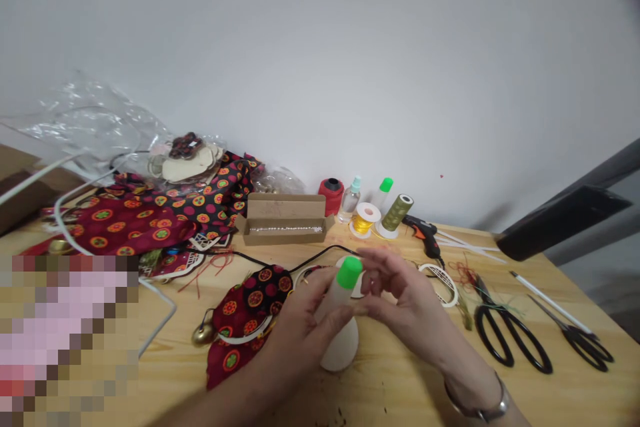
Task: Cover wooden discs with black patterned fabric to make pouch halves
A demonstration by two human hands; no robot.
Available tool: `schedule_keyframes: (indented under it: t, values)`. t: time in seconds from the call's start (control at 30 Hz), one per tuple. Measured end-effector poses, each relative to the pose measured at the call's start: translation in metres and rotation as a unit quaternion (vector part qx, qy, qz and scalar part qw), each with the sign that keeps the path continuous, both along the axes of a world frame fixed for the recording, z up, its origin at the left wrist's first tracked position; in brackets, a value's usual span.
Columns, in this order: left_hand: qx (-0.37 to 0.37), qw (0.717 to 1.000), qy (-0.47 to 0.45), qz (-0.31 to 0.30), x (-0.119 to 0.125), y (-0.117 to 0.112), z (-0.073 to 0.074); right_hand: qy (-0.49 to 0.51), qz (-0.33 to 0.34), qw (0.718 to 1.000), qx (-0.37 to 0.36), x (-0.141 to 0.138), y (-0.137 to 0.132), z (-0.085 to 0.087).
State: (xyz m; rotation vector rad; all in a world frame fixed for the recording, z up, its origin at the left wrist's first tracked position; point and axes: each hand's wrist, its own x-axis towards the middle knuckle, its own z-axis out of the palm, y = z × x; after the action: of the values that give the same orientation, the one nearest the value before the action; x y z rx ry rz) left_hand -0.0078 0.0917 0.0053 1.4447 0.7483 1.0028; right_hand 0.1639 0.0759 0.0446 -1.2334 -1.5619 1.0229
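Note:
My left hand (pixel 315 323) is closed around a whitish plastic bottle with a green cap (pixel 349 272), held upright and tilted slightly. Close to the cap, on its right side, my right hand (pixel 397 293) has its fingers curved and apart; its thumb tip is by my left thumb. A pale rounded flat piece (pixel 345 350) shows below the bottle, partly hidden by my left hand. Left of that hand lies dark red and black patterned fabric (pixel 265 297) with a white curved edge and a brass-coloured bell (pixel 203 333).
Behind stand an open cardboard box (pixel 285 235) with beads, a yellow cord spool (pixel 366 219), green thread (pixel 398 213) and a spray bottle (pixel 350 201). A glue gun (pixel 425 237), black-handled scissors (pixel 513 340) and smaller scissors (pixel 583 343) lie rightward. Patterned cloth (pixel 135 220) is heaped left.

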Motion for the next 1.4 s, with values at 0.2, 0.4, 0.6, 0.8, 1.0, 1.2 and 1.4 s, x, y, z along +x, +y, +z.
schedule_keyframes:
  t: [0.2,0.4,0.6,0.8,1.0,1.2,1.4]
  values:
    - [-0.024,0.997,-0.054,0.052,0.000,0.002,-0.002,-0.108,0.054,0.991,-0.063,-0.019,-0.001,-0.016]
    - [-0.052,0.992,-0.108,0.041,-0.001,0.000,-0.006,-0.109,-0.008,0.994,-0.018,-0.019,0.013,-0.013]
    - [-0.085,0.995,-0.051,0.031,-0.001,-0.004,-0.008,-0.292,-0.177,0.935,0.094,0.007,0.076,-0.005]
    - [-0.044,0.999,-0.016,0.001,-0.002,-0.002,-0.012,-0.310,-0.211,0.922,0.101,-0.008,0.112,-0.034]
    - [-0.036,0.999,0.003,-0.011,-0.002,-0.001,-0.016,-0.310,-0.237,0.917,0.085,-0.017,0.122,-0.049]
    - [-0.027,0.999,0.014,-0.020,-0.002,-0.002,-0.018,-0.311,-0.233,0.916,0.098,-0.021,0.121,-0.054]
    - [-0.016,0.999,0.036,-0.019,-0.004,-0.001,-0.021,-0.342,-0.261,0.888,0.162,-0.004,0.104,-0.018]
